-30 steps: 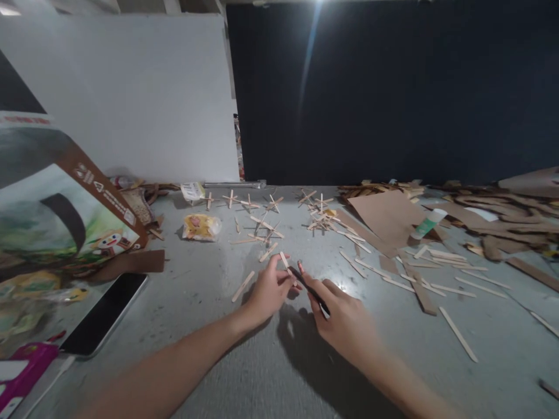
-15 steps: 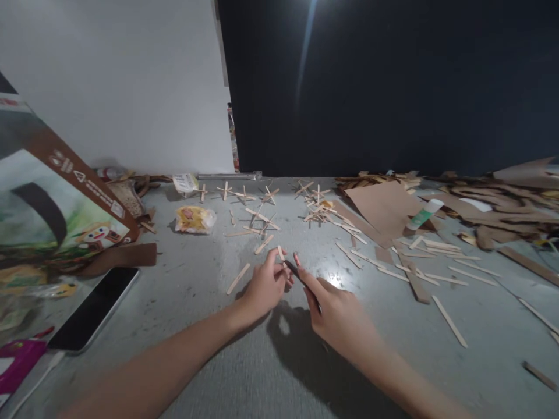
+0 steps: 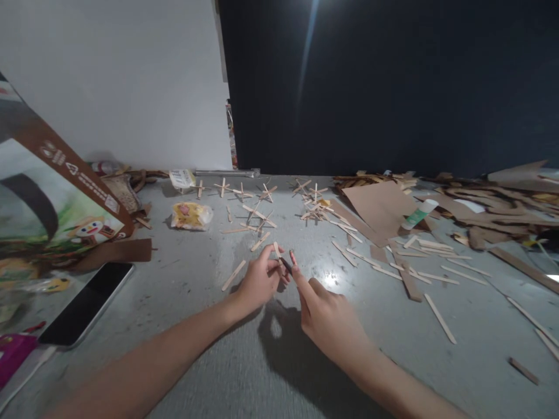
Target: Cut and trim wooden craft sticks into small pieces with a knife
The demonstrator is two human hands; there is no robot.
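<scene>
My left hand (image 3: 258, 284) pinches a small wooden craft stick (image 3: 276, 250) between thumb and fingertips, its upper end pointing up. Closed around a slim black tool (image 3: 286, 266), my right hand (image 3: 326, 311) brings the tool's dark end against or very near the stick. A reddish tip (image 3: 292, 256) shows just above the right index finger; what exactly the tool is I cannot make out. One loose craft stick (image 3: 233, 275) lies left of my left hand. Beyond the hands stand several crossed-stick pieces (image 3: 267, 192), with a heap of them (image 3: 317, 209) farther right.
On the right lie several loose craft sticks (image 3: 440, 319), a cardboard sheet (image 3: 378, 209) and a glue stick (image 3: 419, 215). To the left are a phone (image 3: 87, 305), a yellow packet (image 3: 191, 216) and a printed box (image 3: 87, 198). Cardboard scraps (image 3: 489, 203) line the back right.
The whole view has shifted slightly, so things sit a little farther left. The right hand has turned a little around the tool; both hands keep their hold.
</scene>
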